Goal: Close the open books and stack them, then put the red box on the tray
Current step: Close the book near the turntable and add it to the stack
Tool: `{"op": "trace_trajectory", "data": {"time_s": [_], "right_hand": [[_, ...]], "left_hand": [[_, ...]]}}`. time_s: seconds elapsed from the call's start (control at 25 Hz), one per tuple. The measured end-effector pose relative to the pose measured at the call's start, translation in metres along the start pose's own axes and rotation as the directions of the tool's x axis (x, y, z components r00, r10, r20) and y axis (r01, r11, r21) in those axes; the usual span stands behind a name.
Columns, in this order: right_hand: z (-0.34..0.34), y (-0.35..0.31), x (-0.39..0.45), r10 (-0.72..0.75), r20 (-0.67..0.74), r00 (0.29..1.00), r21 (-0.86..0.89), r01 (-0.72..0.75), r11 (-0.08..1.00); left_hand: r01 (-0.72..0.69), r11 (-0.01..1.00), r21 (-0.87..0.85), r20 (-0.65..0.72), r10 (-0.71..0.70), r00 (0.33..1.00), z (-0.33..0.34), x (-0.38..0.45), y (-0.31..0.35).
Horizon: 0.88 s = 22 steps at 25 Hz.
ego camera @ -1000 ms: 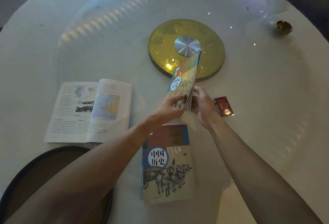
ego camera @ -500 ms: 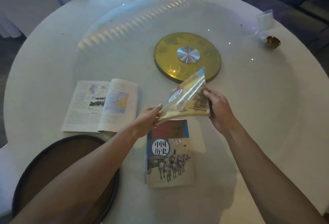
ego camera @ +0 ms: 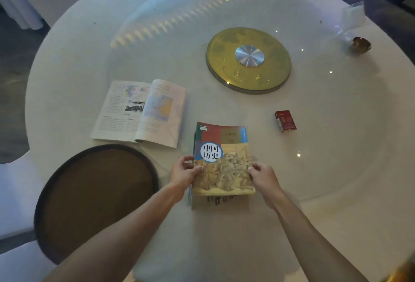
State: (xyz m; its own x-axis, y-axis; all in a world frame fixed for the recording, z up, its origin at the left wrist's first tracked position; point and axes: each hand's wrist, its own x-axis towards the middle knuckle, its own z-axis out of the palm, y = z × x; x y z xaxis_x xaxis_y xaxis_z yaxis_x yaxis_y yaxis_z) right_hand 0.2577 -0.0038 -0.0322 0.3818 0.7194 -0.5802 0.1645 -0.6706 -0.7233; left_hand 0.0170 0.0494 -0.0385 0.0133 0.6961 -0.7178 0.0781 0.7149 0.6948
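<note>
Fingers of left hand (ego camera: 184,173) and right hand (ego camera: 263,175) gripping closed top book (ego camera: 222,158) over lower book (ego camera: 215,202)

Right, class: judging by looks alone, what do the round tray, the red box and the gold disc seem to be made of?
Round tray: probably wood, matte brown base, dark raised rim.
Red box: likely thin printed card; crisp folded edges, slight sheen.
Gold disc: seemingly brass-toned metal, reflecting lights, with a brushed silver hub; whether it lies under glass is unclear.
</note>
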Motion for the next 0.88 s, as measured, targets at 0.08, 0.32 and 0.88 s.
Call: {"op": "trace_trajectory", "data": {"time_s": [0.08, 0.32, 0.88], "right_hand": [[0.006, 0.012, -0.005, 0.014, -0.021, 1.0, -0.05, -0.015, 0.999], [0.021, 0.032, -0.014, -0.012, -0.047, 0.999, -0.319, -0.004, 0.948], [0.042, 0.04, -0.014, -0.036, -0.135, 0.99, -0.483, -0.034, 0.875]], "left_hand": [[-0.027, 0.994, 0.103, -0.043, 0.031, 0.999, 0.0, -0.005, -0.013], [-0.094, 0.92, 0.38, -0.124, 0.151, 0.981, 0.001, -0.016, -0.036], [-0.061, 0.906, 0.419, -0.07, 0.099, 0.993, 0.004, -0.011, -0.036]]}}
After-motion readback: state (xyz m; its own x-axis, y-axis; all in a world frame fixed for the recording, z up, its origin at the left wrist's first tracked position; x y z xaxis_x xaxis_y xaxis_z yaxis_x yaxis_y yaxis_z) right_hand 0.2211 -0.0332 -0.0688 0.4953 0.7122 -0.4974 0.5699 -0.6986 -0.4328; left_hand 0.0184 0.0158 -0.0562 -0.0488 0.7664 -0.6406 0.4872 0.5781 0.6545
